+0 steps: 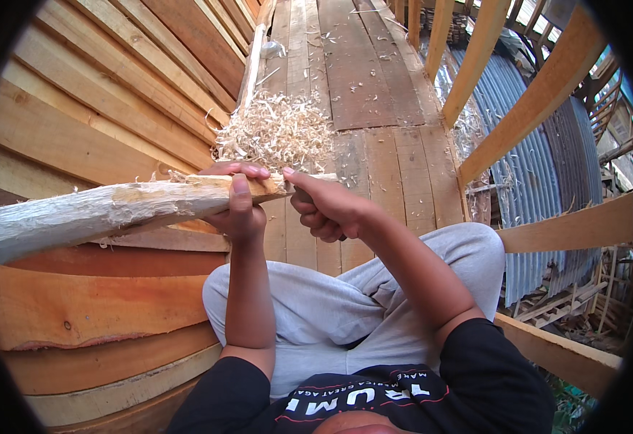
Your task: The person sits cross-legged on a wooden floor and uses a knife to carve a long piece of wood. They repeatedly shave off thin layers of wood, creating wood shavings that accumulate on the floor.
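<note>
A long pale wooden pole (107, 211), rough and partly stripped, comes in from the left edge and tapers toward the middle. My left hand (238, 202) is wrapped round it near its narrow end, thumb on the near side and fingers over the top. Beside it, my right hand (329, 206) is closed in a fist with its thumb stretched along the pole's tip. A bit of dark handle shows below that fist; whatever blade it has is hidden behind the fingers and wood. Curled wood shavings (276, 134) lie heaped on the boards just beyond both hands.
Overlapping planks (78, 137) form a wall close on the left. A thin pale stick (253, 65) lies along its foot on the plank floor (374, 72). Wooden railing posts (533, 101) stand at right, with corrugated metal sheets (519, 181) beyond. My crossed legs (309, 296) are below the hands.
</note>
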Motion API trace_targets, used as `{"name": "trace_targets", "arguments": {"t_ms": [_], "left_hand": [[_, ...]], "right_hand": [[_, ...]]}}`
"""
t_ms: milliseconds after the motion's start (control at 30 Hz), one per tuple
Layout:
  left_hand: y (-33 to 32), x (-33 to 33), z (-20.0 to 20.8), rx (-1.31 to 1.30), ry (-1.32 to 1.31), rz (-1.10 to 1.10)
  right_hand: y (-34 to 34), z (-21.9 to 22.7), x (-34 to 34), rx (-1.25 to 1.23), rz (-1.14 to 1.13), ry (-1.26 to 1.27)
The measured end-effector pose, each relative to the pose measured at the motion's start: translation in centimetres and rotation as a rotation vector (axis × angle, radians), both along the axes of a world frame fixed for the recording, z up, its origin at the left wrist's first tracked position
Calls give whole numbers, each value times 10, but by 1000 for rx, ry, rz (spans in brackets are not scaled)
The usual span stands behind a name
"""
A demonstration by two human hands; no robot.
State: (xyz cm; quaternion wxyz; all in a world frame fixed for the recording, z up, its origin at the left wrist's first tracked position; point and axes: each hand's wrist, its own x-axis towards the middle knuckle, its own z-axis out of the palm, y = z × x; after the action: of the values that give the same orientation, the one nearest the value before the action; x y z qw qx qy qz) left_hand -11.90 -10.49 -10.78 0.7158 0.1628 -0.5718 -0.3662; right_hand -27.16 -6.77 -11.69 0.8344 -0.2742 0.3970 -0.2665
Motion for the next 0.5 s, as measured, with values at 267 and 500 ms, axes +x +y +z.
{"name": "trace_targets", "arguments": {"t_ms": [267,500], "left_hand": [[-2,-1,2,55,-4,47],[-1,4,1,-9,-36,62]], "right_hand": [[3,-16,22,-480,-345,459],[7,6,16,-148,-132,261]]}}
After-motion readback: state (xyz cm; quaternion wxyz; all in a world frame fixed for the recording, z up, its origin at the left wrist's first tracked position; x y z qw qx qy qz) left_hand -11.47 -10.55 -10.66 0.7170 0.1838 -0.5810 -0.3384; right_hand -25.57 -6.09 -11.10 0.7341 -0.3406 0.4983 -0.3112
